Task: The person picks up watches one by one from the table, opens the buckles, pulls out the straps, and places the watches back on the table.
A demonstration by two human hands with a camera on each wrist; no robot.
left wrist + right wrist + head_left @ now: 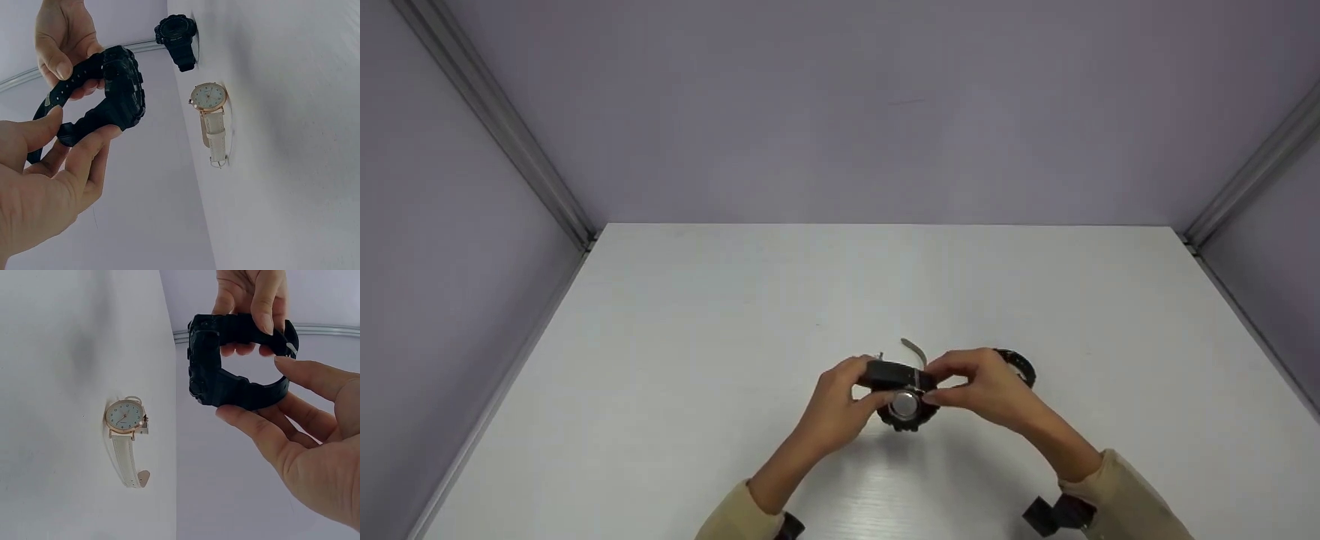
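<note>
Left hand (pixel 840 401): raised above the white surface (pixel 675 360) near its front middle, thumb and fingers curled round one strap of a black sports watch (pixel 901 390), pinching it from both sides; beige sleeve at the wrist. Black sports watch: chunky, ridged case, held clear of the surface between the two hands, its round metal back showing in the head view, the straps curving into a near loop in both wrist views (pixel 115 90) (pixel 225 365). White-strapped watch (pixel 913 349): lies flat on the surface just beyond the held watch, mostly hidden behind it in the head view; the wrist views show a rose-gold round case with a pale dial and a white leather strap with its buckle end free (pixel 209 112) (pixel 126 433). Right hand (pixel 986 390): meets the left over the held watch, thumb and forefinger pinching the other strap near its end, remaining fingers bent loosely beneath; beige sleeve at the wrist. Second black sports watch (pixel 1020 366): rests on the surface just behind the right hand, partly covered by it; seen whole in the left wrist view (pixel 177 36), apart from the white-strapped one.
</note>
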